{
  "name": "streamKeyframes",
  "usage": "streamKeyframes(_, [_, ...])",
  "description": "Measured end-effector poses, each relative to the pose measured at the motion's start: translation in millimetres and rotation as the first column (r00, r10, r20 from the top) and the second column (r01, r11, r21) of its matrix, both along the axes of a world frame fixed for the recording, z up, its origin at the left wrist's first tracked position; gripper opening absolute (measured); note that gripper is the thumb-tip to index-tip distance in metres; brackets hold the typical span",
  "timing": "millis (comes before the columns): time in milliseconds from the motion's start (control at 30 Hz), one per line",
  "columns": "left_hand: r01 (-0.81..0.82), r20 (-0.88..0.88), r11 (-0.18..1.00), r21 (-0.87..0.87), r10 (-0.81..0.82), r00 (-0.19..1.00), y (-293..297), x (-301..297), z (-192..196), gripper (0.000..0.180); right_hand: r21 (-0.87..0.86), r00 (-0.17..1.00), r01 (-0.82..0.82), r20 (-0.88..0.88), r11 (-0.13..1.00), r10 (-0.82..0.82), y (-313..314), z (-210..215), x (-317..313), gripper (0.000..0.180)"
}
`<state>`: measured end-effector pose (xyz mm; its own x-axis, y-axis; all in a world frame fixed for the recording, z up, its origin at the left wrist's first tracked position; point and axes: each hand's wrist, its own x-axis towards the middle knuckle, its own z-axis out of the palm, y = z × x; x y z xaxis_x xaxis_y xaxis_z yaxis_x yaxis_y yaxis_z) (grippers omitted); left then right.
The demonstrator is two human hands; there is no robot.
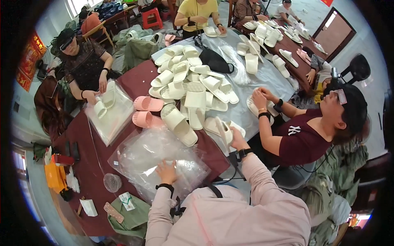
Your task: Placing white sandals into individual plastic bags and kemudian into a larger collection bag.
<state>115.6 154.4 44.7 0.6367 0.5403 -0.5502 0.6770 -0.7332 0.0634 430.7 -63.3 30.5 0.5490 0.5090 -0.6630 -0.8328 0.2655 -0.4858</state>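
Observation:
My left hand (166,171) lies on a stack of clear plastic bags (137,158), its fingers spread. In my right hand (239,139) is a cream slipper (223,132), gripped at its side and tilted up on edge. Another cream slipper (237,128) lies partly hidden behind it. Just beyond the bags sit two pink slippers (146,120), beside a large heap of cream slippers (175,91).
Across the left corner, a person's hands (91,96) handle cream slippers on plastic bags (111,115). At right, another person's hands (259,100) hold a slipper. A round clear tub (112,182) and green cloth (133,215) lie on the dark red tablecloth (88,164).

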Motion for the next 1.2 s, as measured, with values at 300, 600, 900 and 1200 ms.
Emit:
streamKeyframes(300, [-0.070, 0.055, 0.992, -0.101, 0.076, 0.996, -4, 14, 3, 0.064, -0.152, 0.942, -0.219, 0.223, 0.964, 0.249, -8, 166, -44, 0.024])
streamKeyframes(600, [0.029, 0.077, 0.997, 0.076, -0.035, 0.996, -21, 16, 6, 0.087, -0.194, 0.406, -0.848, 0.362, 0.494, 0.839, 33, 251, -78, 0.033])
streamKeyframes(900, [-0.004, 0.180, 0.999, 0.039, -0.003, 0.984, -17, -5, -12, 0.090, -0.662, 0.097, -0.685, 0.332, 0.305, 0.938, 73, 231, -65, 0.032])
streamKeyframes(1200, [0.024, 0.118, 0.996, 0.084, -0.034, 0.992, -12, -1, -5, 0.093, -0.889, -0.082, -0.385, 0.301, 0.248, 0.950, 65, 141, -67, 0.045])
